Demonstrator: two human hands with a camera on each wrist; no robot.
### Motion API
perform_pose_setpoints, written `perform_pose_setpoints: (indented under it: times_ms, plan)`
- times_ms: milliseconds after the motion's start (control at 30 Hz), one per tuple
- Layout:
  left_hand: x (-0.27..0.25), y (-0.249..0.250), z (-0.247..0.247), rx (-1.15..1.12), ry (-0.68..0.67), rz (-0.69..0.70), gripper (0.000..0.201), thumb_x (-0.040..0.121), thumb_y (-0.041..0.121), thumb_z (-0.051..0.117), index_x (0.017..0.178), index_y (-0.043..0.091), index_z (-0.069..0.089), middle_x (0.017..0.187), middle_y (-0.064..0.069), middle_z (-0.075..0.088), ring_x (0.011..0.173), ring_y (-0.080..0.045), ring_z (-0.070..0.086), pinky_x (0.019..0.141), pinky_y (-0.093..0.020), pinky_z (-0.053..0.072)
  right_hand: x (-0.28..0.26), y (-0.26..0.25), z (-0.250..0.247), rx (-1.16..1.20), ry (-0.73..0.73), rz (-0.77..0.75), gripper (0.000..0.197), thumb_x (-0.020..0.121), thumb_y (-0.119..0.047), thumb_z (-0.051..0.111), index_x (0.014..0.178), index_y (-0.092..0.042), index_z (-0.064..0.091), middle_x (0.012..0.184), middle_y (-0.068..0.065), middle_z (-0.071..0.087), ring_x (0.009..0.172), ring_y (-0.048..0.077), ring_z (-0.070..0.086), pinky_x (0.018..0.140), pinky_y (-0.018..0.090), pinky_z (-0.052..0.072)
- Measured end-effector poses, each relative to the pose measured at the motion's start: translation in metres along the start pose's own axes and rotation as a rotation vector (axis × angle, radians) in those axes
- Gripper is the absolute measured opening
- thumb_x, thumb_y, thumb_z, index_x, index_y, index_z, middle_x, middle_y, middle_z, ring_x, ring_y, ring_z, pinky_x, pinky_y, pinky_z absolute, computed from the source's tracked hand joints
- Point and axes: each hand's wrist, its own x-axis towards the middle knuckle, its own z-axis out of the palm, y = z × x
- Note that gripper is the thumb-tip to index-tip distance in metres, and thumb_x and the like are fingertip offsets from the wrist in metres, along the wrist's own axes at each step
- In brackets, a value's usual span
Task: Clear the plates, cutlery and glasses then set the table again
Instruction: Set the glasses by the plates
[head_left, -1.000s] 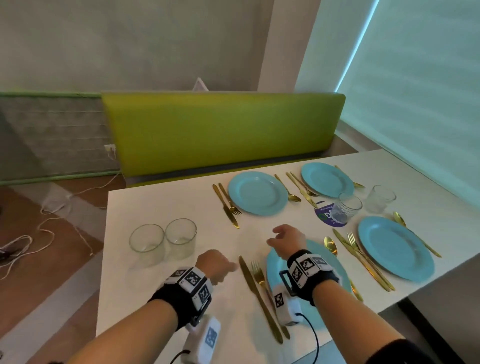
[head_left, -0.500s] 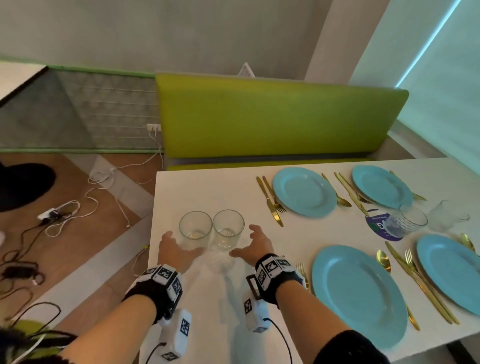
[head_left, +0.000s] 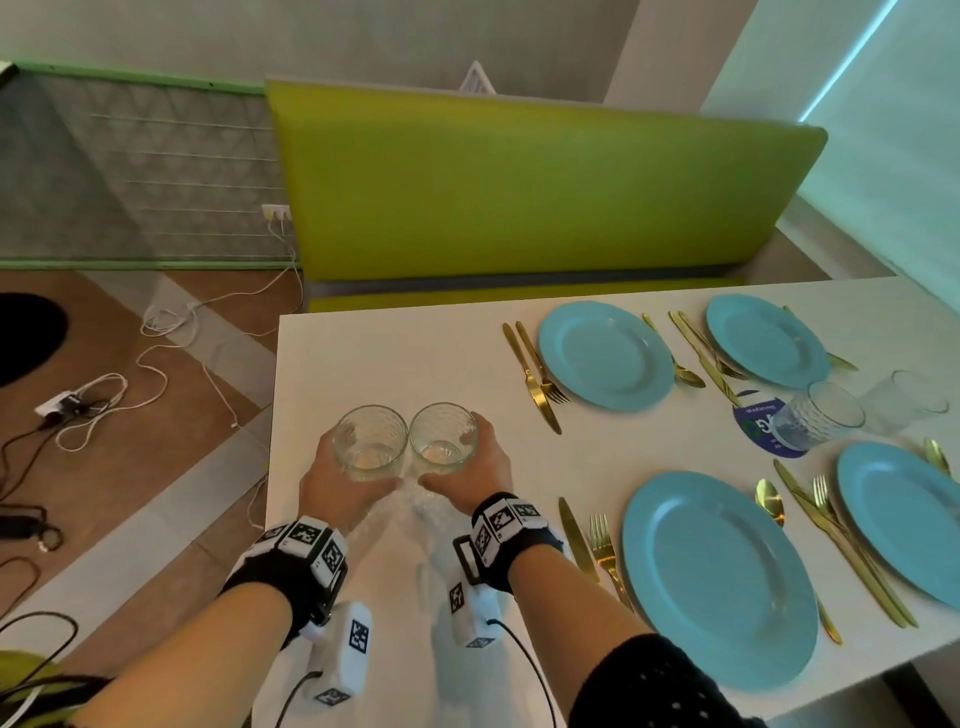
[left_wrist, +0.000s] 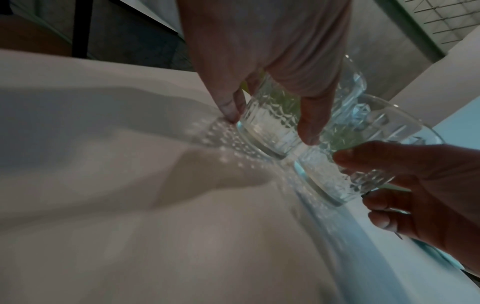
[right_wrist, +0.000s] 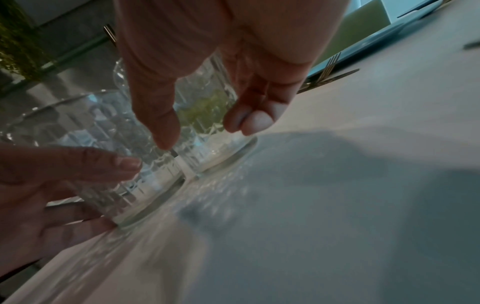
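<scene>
White table (head_left: 363, 364), near its left edge: the left hand (head_left: 340, 480) wraps thumb and fingers around the left glass (head_left: 370, 442), and the right hand (head_left: 467, 475) likewise grips the right glass (head_left: 443, 437). Both glasses stand upright, side by side, almost touching, bases at the tabletop. Blue plates (head_left: 605, 356) and gold cutlery (head_left: 535, 376) lie to the right.

In the left wrist view, 2 patterned clear glasses are seen standing side by side on the white counter (left_wrist: 130, 205). The left glass (left_wrist: 270, 123), at frame centre, is gripped by the left hand (left_wrist: 265, 51), thumb and fingers curled down its sides. The right glass (left_wrist: 363, 164) is held by the right hand (left_wrist: 428, 185), entering from the lower right.
</scene>
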Motion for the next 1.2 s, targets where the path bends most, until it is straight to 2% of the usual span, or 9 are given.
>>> perform_pose_setpoints:
  times_ms: [100, 233, 367, 500, 600, 767, 933, 1200]
  plan:
    - [0.0, 0.004, 0.002, -0.011, 0.006, -0.002, 0.087, 0.062, 0.011, 0.085, 0.136, 0.018, 0.04, 0.135, -0.007, 0.054, 0.122, -0.025, 0.052, 0.097, -0.027, 0.038, 0.0, 0.0, -0.004, -0.047, 0.008, -0.009, 0.086, 0.064, -0.029, 0.082, 0.137, -0.019, 0.037, 0.132, 0.002, 0.052, 0.122, 0.019, 0.05, 0.098, 0.026, 0.043]
    - [-0.002, 0.013, 0.012, -0.03, -0.01, -0.006, 0.088, 0.06, 0.007, 0.086, 0.135, 0.017, 0.041, 0.135, -0.008, 0.054, 0.123, -0.025, 0.052, 0.102, -0.032, 0.04, -0.004, 0.01, -0.029, -0.045, -0.006, 0.015, 0.078, 0.064, -0.031, 0.081, 0.131, -0.021, 0.044, 0.128, 0.001, 0.055, 0.118, 0.018, 0.051, 0.092, 0.023, 0.044]
    - [-0.004, 0.036, 0.042, -0.048, -0.045, 0.028, 0.088, 0.058, 0.009, 0.088, 0.133, 0.017, 0.043, 0.134, -0.008, 0.055, 0.123, -0.024, 0.052, 0.104, -0.033, 0.04, -0.001, 0.026, -0.082, -0.017, 0.067, 0.04, 0.078, 0.062, -0.032, 0.082, 0.131, -0.023, 0.046, 0.127, 0.0, 0.057, 0.117, 0.017, 0.053, 0.089, 0.019, 0.041]
    - [-0.013, 0.073, 0.084, -0.014, -0.13, 0.106, 0.089, 0.058, 0.013, 0.088, 0.134, 0.017, 0.042, 0.135, -0.006, 0.054, 0.124, -0.024, 0.051, 0.103, -0.029, 0.038, 0.003, 0.05, -0.15, -0.004, 0.186, 0.106, 0.075, 0.064, -0.031, 0.082, 0.13, -0.021, 0.048, 0.125, 0.003, 0.058, 0.115, 0.019, 0.054, 0.087, 0.02, 0.041]
    - [-0.026, 0.1, 0.116, 0.029, -0.208, 0.159, 0.09, 0.06, 0.013, 0.087, 0.137, 0.017, 0.04, 0.137, -0.005, 0.052, 0.126, -0.025, 0.05, 0.098, -0.023, 0.035, 0.007, 0.076, -0.194, -0.001, 0.276, 0.176, 0.075, 0.065, -0.031, 0.081, 0.131, -0.019, 0.046, 0.127, 0.006, 0.057, 0.118, 0.021, 0.054, 0.093, 0.025, 0.043]
    - [-0.043, 0.129, 0.162, 0.102, -0.305, 0.215, 0.088, 0.061, 0.015, 0.086, 0.137, 0.019, 0.04, 0.132, -0.005, 0.057, 0.121, -0.025, 0.053, 0.093, -0.023, 0.038, 0.022, 0.12, -0.248, 0.016, 0.399, 0.302, 0.075, 0.065, -0.032, 0.081, 0.13, -0.016, 0.046, 0.13, 0.009, 0.055, 0.121, 0.025, 0.051, 0.098, 0.029, 0.04]
    - [-0.047, 0.138, 0.197, 0.119, -0.338, 0.199, 0.089, 0.06, 0.015, 0.086, 0.136, 0.021, 0.04, 0.131, -0.004, 0.057, 0.122, -0.023, 0.053, 0.098, -0.026, 0.04, 0.04, 0.154, -0.273, 0.065, 0.502, 0.375, 0.08, 0.062, -0.031, 0.083, 0.131, -0.013, 0.046, 0.128, 0.009, 0.057, 0.119, 0.027, 0.053, 0.099, 0.033, 0.042]
    - [-0.043, 0.141, 0.229, 0.179, -0.351, 0.178, 0.087, 0.058, 0.02, 0.087, 0.133, 0.022, 0.043, 0.128, -0.001, 0.059, 0.12, -0.021, 0.054, 0.091, -0.02, 0.039, 0.058, 0.181, -0.284, 0.084, 0.526, 0.399, 0.083, 0.064, -0.028, 0.083, 0.135, -0.011, 0.043, 0.131, 0.011, 0.055, 0.122, 0.028, 0.051, 0.1, 0.034, 0.042]
